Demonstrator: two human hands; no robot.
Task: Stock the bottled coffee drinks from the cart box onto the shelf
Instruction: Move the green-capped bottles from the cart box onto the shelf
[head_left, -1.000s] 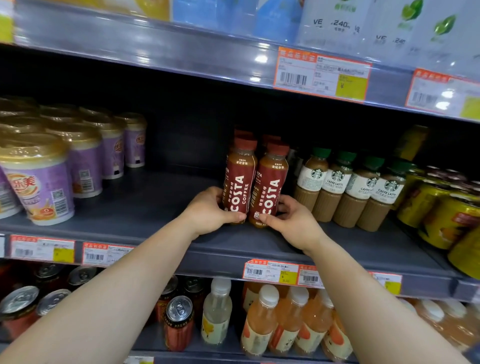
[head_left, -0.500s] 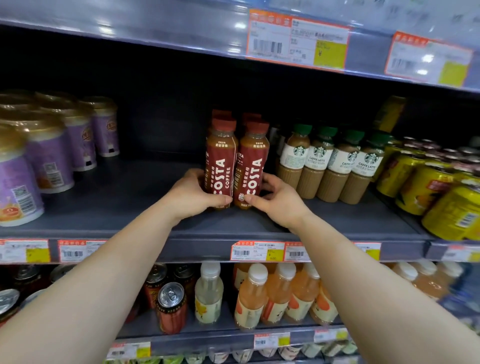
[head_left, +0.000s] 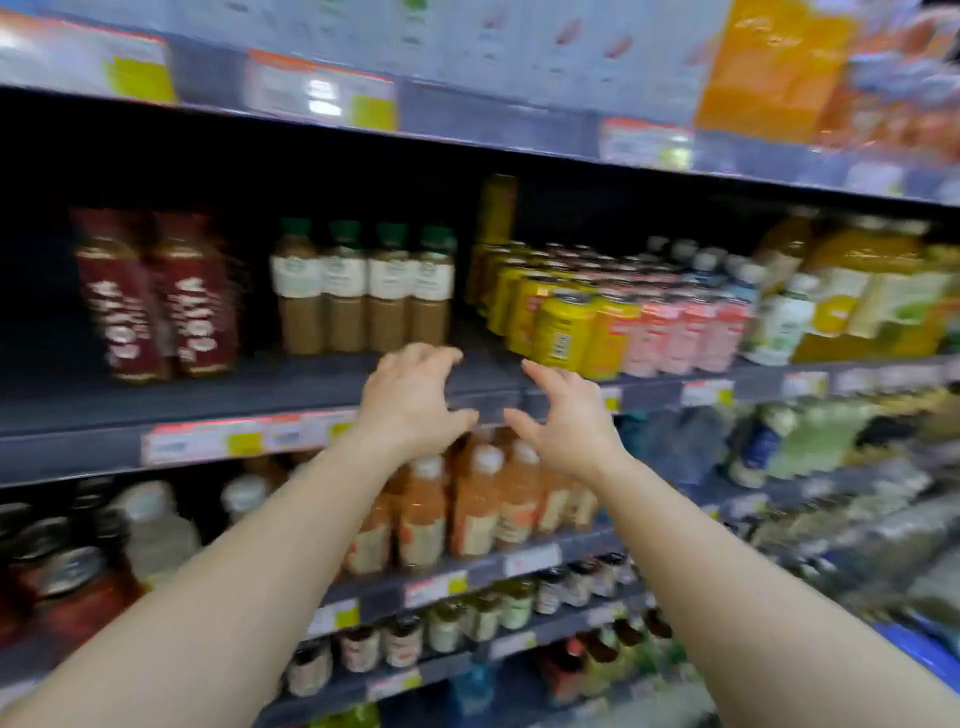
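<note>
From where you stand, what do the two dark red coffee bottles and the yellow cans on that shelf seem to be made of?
The dark red coffee bottles look like plastic under a printed wrap with white lettering; the blur leaves plastic or glass open. The yellow cans look like thin metal, judging by the silvery rimmed tops and glossy printed sides. The shelf looks like dark painted metal, matte.

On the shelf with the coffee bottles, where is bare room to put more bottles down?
The dark grey shelf board is bare left of the two dark red coffee bottles and along the front edge before the four green-capped coffee bottles. A narrow gap separates those two groups. Right of them it is crowded with yellow cans and pink cans.
</note>
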